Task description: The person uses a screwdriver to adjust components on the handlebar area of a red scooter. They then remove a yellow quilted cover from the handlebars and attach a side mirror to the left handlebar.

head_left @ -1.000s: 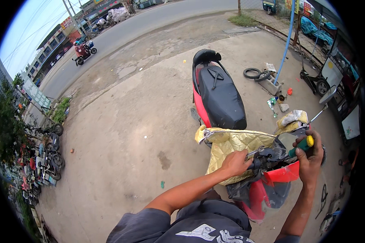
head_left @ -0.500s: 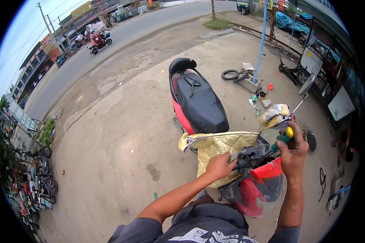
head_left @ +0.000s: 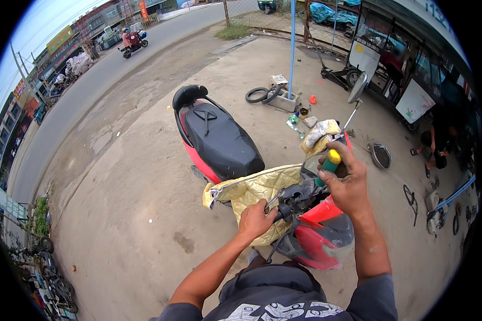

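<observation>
A red and black scooter (head_left: 322,235) stands in front of me, its handlebar cover open around dark inner parts (head_left: 305,191). My left hand (head_left: 256,220) is closed round the end of the black handlebar grip (head_left: 283,212), beside a silver lever (head_left: 272,202). In my right hand (head_left: 349,179) is a screwdriver (head_left: 328,168) with a green and yellow handle, held over the middle of the handlebar. Its tip is hidden. A yellow quilted apron (head_left: 260,192) hangs behind the bar. On the black seat (head_left: 222,140) lies a dark mirror-like part (head_left: 205,119) with a stem.
Black tyres (head_left: 257,95) lie by a blue pole (head_left: 292,48) set in a block. A mirror (head_left: 358,88) sticks up from the scooter's right side. Further right are a basin (head_left: 381,155), a crouching person (head_left: 438,140) and scattered parts. Parked bikes (head_left: 53,278) line the far left.
The view has turned right, so the scene sits further left. My left hand stays at the grip and my right keeps the screwdriver. A rider on the road has moved right.
</observation>
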Demonstrator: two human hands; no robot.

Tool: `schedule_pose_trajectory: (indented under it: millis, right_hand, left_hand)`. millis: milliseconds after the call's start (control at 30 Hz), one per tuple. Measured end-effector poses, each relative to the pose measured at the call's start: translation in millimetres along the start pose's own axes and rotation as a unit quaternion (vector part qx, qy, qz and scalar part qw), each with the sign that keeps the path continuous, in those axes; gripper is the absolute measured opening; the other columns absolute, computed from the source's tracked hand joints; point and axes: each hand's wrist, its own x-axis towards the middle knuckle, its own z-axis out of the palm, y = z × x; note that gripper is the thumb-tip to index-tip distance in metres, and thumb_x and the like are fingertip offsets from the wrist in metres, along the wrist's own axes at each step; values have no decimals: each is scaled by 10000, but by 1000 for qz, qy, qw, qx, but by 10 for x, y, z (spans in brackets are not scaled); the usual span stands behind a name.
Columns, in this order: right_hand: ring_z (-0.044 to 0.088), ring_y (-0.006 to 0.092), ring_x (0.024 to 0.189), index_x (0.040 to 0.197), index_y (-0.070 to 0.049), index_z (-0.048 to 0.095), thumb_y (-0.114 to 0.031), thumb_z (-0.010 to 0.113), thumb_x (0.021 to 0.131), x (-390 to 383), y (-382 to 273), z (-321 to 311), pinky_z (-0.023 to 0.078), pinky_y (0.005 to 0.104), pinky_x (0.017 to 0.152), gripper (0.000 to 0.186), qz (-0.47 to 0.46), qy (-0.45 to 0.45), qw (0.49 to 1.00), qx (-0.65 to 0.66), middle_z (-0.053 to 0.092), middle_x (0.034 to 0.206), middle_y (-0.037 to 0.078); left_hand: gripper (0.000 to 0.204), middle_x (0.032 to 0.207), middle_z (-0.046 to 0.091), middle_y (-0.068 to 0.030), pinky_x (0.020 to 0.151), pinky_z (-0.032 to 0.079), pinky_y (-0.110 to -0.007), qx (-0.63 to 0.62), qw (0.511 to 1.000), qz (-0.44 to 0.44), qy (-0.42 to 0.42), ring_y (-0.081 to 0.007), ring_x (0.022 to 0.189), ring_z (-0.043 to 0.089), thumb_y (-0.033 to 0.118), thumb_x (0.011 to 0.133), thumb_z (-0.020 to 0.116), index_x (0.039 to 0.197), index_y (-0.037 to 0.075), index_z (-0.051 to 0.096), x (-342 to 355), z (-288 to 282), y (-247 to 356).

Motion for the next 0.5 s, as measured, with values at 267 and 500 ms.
schedule_pose_trajectory:
  millis: [267,500]
  right_hand:
    - [728,262,1010,1428,-42,566,40,754,852,21,-89,25,593,358,887,611,-58,-16,996,-64,707,1196,174]
    - [761,289,968,1338,-47,547,95,705,847,80,1,-13,598,374,868,535,-5,-54,998,27,741,998,174]
  left_hand:
    - [410,733,672,-238,686,505,-538,-11,1000,-19,-1,-461,749,677,382,891,738,833,-6,619,-2,-45,41]
    - [417,651,632,-221,618,487,-517,-1,1000,14,22,-441,650,651,356,892,748,773,-11,589,6,-14,0]
